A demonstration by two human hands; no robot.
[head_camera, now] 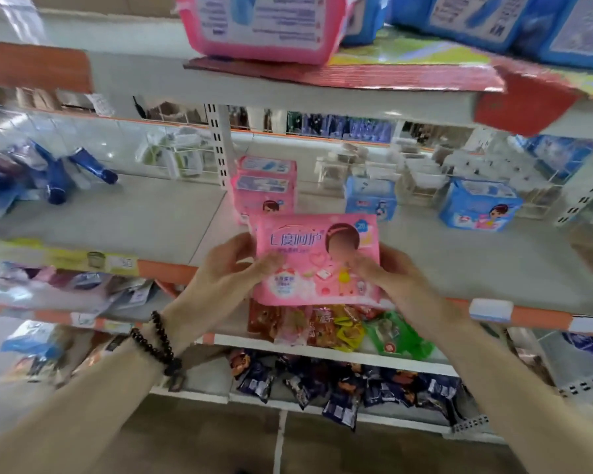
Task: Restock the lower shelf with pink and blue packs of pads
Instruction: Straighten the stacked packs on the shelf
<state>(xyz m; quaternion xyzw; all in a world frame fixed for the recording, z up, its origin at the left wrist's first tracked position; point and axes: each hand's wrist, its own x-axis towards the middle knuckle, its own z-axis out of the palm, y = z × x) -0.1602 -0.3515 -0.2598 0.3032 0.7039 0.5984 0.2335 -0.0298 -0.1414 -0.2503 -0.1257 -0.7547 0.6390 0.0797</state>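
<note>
Holding a pink pack of pads [317, 260] by its two lower corners, the left hand [226, 273] and right hand [396, 282] keep it upright with its printed front toward the camera, just over the front edge of the lower shelf [172, 213]. Each hand's fingers are curled round a side of the pack, thumbs pressed on the front face; this two-sided grip probably keeps the soft pack flat and square for setting down.

On the shelf directly behind it stands a short stack of pink packs [264, 188], faces forward, so the held pack appears lined up to start a row in front of them. Further right stand two blue packs [370, 198] and [480, 205], well apart from each other, with bare shelf around them. Stock waiting overhead includes a large pink pack [264, 25] and blue packs [493, 18] on the upper shelf [322, 97].

A dark bead bracelet [158, 340] circles the left wrist. Snack packets [326, 325] fill the tier below. Restocking looks barely begun, since most of the lower shelf is unfilled.
</note>
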